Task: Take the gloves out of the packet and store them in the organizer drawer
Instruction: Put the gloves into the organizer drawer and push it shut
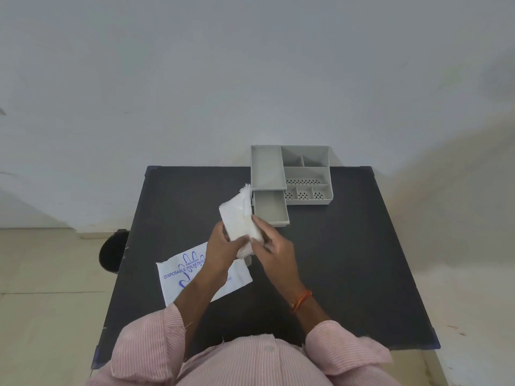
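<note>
A thick folded stack of translucent white gloves [238, 215] is held above the black table, just left of the organizer's pulled-out drawer [271, 208]. My left hand [223, 247] grips the stack's lower left side. My right hand [271, 242] grips its lower right side. The flat white packet [178, 277] with blue print lies on the table under my left forearm, partly hidden. The grey organizer [306, 174] stands at the table's far edge; its drawer is open and holds nothing.
The black table [348, 260] has raised blue corners. A dark round bin [113, 253] stands on the floor to the left. The organizer's upper tray and small compartments hold nothing. A pale wall rises right behind the table.
</note>
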